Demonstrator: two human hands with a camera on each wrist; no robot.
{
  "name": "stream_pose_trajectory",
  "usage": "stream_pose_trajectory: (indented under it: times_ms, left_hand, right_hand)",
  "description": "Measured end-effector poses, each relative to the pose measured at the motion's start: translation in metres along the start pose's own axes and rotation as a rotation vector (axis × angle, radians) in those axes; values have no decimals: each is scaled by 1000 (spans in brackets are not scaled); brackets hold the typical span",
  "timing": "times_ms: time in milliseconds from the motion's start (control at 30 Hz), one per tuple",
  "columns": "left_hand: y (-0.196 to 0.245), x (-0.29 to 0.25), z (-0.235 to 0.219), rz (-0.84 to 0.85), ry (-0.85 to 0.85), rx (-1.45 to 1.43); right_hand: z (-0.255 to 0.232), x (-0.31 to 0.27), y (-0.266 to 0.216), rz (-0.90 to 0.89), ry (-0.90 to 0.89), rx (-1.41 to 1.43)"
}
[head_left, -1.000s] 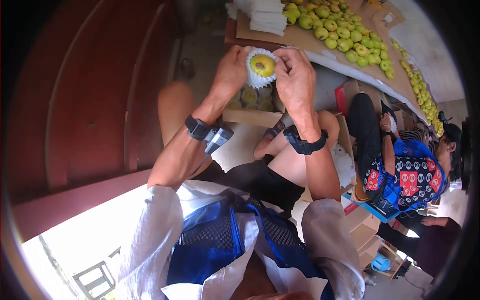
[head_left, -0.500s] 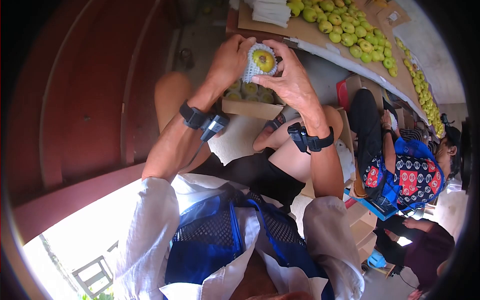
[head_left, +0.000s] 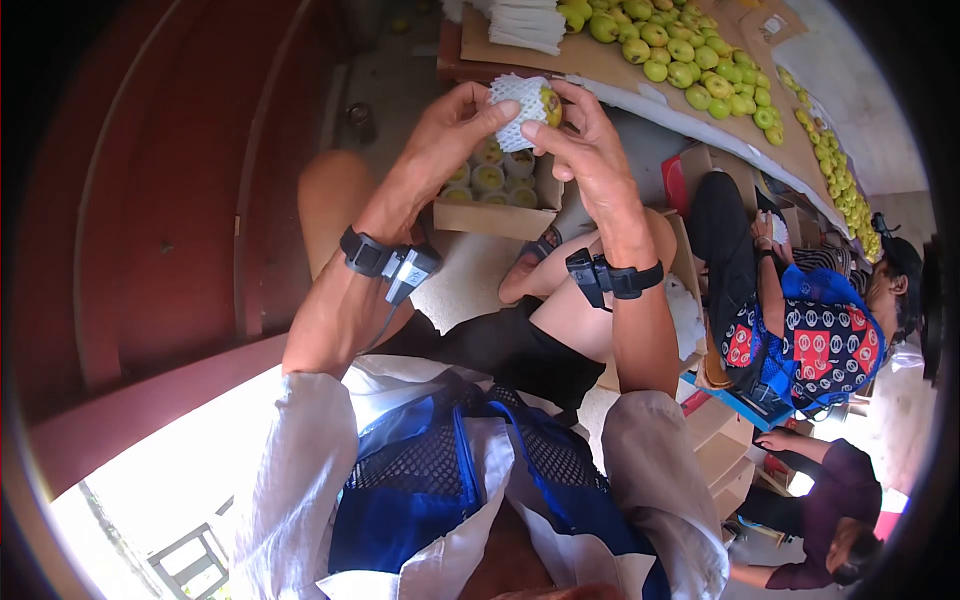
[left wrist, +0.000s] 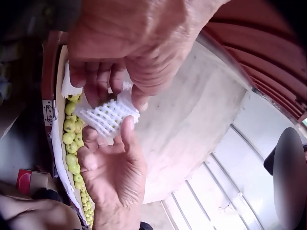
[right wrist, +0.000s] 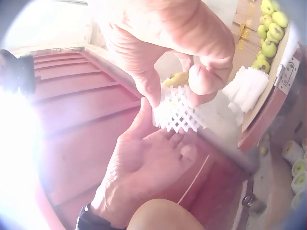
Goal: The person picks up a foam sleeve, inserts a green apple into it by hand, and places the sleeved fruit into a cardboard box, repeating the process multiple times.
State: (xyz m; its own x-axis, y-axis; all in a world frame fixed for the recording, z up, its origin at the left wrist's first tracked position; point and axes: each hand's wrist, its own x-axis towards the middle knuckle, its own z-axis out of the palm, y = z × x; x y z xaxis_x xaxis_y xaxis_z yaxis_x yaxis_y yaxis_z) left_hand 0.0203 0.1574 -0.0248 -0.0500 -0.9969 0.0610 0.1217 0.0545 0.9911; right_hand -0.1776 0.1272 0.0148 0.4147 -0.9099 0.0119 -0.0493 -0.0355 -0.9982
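Observation:
A yellow-green apple (head_left: 553,106) sits in a white foam net sleeve (head_left: 518,113), raised over the lap. My left hand (head_left: 450,128) grips the sleeved side, its thumb lying across the netting. On the other side my right hand (head_left: 592,148) holds the apple's bare end between thumb and fingers. The left wrist view shows the netting (left wrist: 108,119) stretched over the fruit between both hands. From the right wrist, a strip of yellow skin (right wrist: 176,79) peeks above the sleeve's edge.
An open carton (head_left: 490,219) of sleeved apples stands below the hands. On the cardboard-topped table (head_left: 600,78) lie a stack of white foam sleeves (head_left: 527,25) and many loose apples (head_left: 690,70). A red panelled surface (head_left: 165,200) is at left; another person (head_left: 810,330) sits at right.
The apple's exposed end has turned from facing the camera to facing right. My right hand let go of the sleeve's edge, spread around the fruit, then closed its fingers on it.

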Motion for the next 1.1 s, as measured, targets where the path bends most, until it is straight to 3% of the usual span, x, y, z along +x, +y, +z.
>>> stream_pose_trajectory:
  times_ms: [267,400,533,567,667,800,933,1100]
  left_hand:
    - [12,1,-8,69,-95,121]
    - [24,13,-12,117,-111,113]
    - [34,25,-23,-43,-17,178]
    - [12,41,-40,24,-32,87]
    - [45,32,-40,-42,195,155]
    - [26,42,-72,75,105,-139]
    - [7,45,-87,-36,222,-342]
    - [20,36,-92,16,253,-385]
  right_hand:
    - [-8,-2,-13,18,-177,-102]
    - [-9,11,-24,-37,-136,-213]
    - [-6,25,-17,3,-146,-229]
    - [-5,30,-7,5,-145,-256]
    - [-4,53,31,211,-149,-392]
    - [0,92,71,297,-156,-557]
    - [-18,129,145,395,-123,-591]
    - [-25,143,203,546,-155,-603]
